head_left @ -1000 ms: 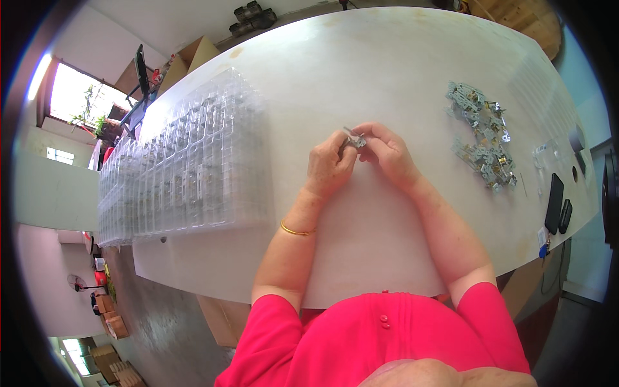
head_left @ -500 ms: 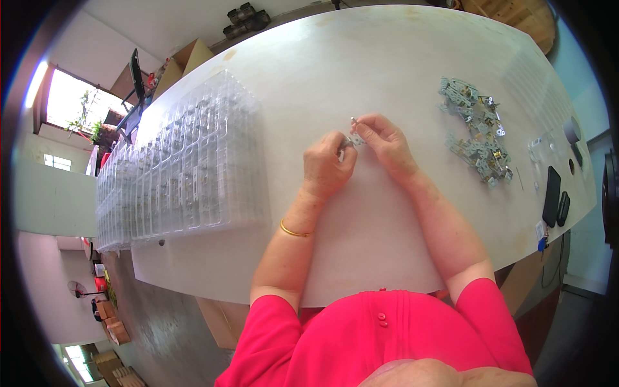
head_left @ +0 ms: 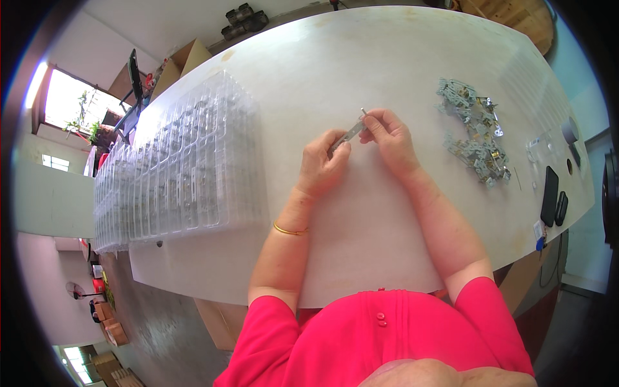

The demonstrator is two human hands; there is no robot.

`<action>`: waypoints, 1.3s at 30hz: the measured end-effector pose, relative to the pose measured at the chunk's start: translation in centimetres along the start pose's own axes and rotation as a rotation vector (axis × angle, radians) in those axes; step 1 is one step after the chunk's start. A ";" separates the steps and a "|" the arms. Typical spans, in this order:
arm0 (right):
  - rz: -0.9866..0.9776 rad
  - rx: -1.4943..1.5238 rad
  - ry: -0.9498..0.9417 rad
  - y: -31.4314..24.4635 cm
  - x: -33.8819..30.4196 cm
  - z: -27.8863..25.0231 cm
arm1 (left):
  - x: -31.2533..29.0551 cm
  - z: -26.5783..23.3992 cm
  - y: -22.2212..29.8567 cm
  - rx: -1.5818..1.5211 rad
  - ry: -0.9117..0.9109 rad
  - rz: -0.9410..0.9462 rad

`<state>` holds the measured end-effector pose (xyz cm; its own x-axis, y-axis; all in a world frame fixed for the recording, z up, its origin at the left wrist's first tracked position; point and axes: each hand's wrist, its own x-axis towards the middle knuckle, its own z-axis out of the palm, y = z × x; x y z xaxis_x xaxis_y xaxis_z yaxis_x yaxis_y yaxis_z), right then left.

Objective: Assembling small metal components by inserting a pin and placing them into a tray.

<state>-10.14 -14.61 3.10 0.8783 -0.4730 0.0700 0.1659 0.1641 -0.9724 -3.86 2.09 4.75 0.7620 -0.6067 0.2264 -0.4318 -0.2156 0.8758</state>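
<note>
Above the middle of the table, my left hand (head_left: 322,162) is closed on one end of a narrow, flat grey metal bracket (head_left: 351,133), which slants up to the right. My right hand (head_left: 391,140) is at the bracket's other end, thumb and forefinger pinched together. A small metal pin (head_left: 363,111) sticks out above these fingertips. Whether the pin belongs to the bracket is too small to tell. To the right lies a loose heap of similar grey metal parts (head_left: 474,132), some with brass-coloured pieces.
Stacked clear plastic trays (head_left: 193,168) filled with metal parts stand at the left of the white table (head_left: 361,258). Near the right edge lie a black phone (head_left: 549,195), a small black case (head_left: 561,208), keys (head_left: 540,242) and a tape roll (head_left: 570,130).
The bracket has come into fuller view between my hands, its length now slanting from left to right. My right hand has shifted slightly right, and my left has turned a little.
</note>
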 end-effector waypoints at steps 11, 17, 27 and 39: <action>-0.197 -0.101 0.105 1.5 0.6 -0.6 | 0.5 -0.1 -0.3 -0.537 -0.176 -0.230; -0.280 -0.403 0.008 0.8 -0.8 0.8 | 0.8 -0.1 -1.3 -0.544 -0.021 -0.178; -0.528 -0.690 -0.120 0.2 -1.1 0.8 | 0.9 0.6 -2.1 -0.490 0.028 -0.066; -0.257 -0.647 -0.098 -0.7 -1.2 0.4 | 1.0 -0.4 -1.3 -0.384 0.053 -0.192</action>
<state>-11.14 -13.75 3.77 0.8881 -0.3429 0.3060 0.1006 -0.5046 -0.8575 -2.34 2.14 3.96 0.8392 -0.5409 0.0567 -0.0764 -0.0140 0.9970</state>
